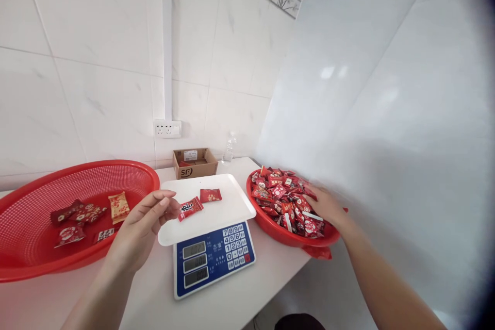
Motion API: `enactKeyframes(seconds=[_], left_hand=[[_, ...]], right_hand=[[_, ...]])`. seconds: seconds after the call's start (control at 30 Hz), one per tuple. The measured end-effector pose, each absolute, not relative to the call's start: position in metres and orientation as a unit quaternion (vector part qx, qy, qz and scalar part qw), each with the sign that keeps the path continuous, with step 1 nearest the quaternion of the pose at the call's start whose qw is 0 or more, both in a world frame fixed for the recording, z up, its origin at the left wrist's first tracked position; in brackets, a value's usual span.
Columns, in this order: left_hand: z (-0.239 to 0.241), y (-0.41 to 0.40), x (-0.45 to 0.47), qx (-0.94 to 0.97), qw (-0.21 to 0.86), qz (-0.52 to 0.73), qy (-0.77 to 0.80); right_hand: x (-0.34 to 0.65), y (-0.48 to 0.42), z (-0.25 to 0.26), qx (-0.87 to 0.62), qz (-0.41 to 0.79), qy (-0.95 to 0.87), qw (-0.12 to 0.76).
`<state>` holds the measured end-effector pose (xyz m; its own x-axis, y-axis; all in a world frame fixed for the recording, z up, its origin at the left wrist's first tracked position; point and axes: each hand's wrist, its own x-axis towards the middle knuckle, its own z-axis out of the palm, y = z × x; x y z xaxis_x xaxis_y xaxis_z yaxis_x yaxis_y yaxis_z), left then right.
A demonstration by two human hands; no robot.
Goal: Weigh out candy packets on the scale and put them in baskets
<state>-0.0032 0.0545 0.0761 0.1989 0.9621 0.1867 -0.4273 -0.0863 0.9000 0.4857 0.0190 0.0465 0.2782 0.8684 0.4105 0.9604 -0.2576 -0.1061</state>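
Note:
My left hand (145,224) hovers at the left edge of the scale's white tray (228,211), thumb and fingers curled together. No packet shows between them. Close to those fingertips lies a red wrapped candy (190,209) with dark lettering; a smaller red packet (211,195) rests behind it. Beneath the tray is the blue scale panel (214,257) with keys and displays. At the right, my right hand (323,203) reaches over the rim onto a heap of wrapped candies (280,193) in a red basin (266,227). Its fingertips are blurred among the wrappers.
To the left stands a large red mesh basket (127,169) with several packets, including a gold one (119,207). Behind the tray sit a small cardboard box (195,163) and a clear plastic bottle (229,148). Walls bound the white table (154,299) at the back and right.

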Motion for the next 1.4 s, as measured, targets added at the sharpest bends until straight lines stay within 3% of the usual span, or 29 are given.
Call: enactKeyframes(seconds=[0.1,0.3,0.53,0.73,0.87,0.97,1.17,1.4], left_hand=[[0.076,0.054,-0.002,0.474,0.613,0.566,0.283],[0.076,0.053,-0.003,0.480,0.612,0.563,0.280],[0.077,0.052,-0.004,0.479,0.613,0.562,0.280],[0.078,0.051,-0.005,0.478,0.612,0.567,0.273],[0.081,0.049,-0.003,0.469,0.613,0.574,0.273],[0.080,0.048,-0.001,0.468,0.619,0.574,0.263],[0.080,0.047,-0.003,0.474,0.616,0.575,0.255],[0.084,0.046,-0.009,0.472,0.614,0.584,0.243]], right_hand=[[0.475,0.027,0.049,-0.777,-0.114,-0.600,0.151],[0.453,0.046,0.058,-0.794,-0.086,-0.602,0.023],[0.438,0.056,0.065,-0.793,-0.115,-0.598,0.020],[0.434,0.054,0.076,-0.802,-0.130,-0.580,0.064],[0.410,0.062,0.076,-0.755,-0.124,-0.619,0.174],[0.367,0.070,0.066,-0.688,-0.056,-0.682,0.242],[0.274,0.074,0.044,-0.561,0.096,-0.787,0.237],[0.253,0.086,0.047,-0.588,0.097,-0.763,0.250]])
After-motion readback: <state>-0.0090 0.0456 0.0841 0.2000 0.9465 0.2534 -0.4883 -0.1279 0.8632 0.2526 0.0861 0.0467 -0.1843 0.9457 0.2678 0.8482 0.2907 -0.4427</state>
